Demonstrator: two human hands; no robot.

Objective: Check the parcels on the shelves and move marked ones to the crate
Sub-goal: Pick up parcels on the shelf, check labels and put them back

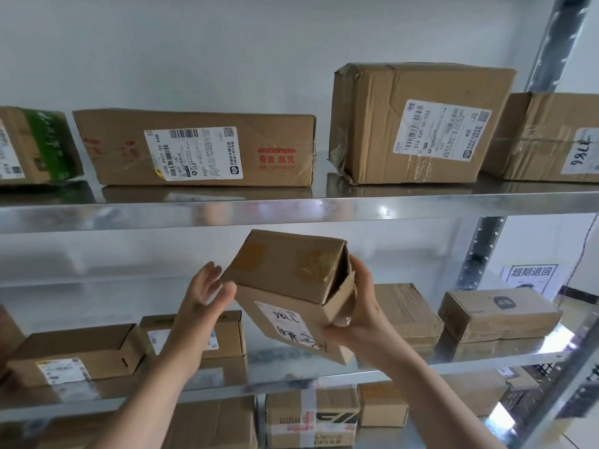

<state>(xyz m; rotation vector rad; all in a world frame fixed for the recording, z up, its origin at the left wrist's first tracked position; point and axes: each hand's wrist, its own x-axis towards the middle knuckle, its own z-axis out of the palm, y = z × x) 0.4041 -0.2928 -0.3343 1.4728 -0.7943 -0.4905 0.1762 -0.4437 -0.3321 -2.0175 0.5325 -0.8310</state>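
1. Holding the small parcel (285,273) up in front of the shelving, in the gap below the upper shelf (129,218) and clear of the middle shelf (291,372); it rests on nothing but my grip.
2. My right hand (356,307) has it: fingers curl over the right end, where a flap gapes open, and the thumb presses in from below.
3. My left hand (207,293) is wide, fingers straight and holding nothing. Its thumb sits right at the parcel's left edge; I cannot tell whether it touches.
4. The parcel is tilted, taped face up and away, white label (285,322) turned toward me. Black handwriting is scrawled across it, so I judge this one marked.
5. What counts for the carry: the whole box lies left of my right-hand grip, its length slanting down toward my right wrist, so the weight hangs off one end. The left hand is the nearer one to the free side.
6. No crate in view, so I would need to turn away from the shelves to find it.
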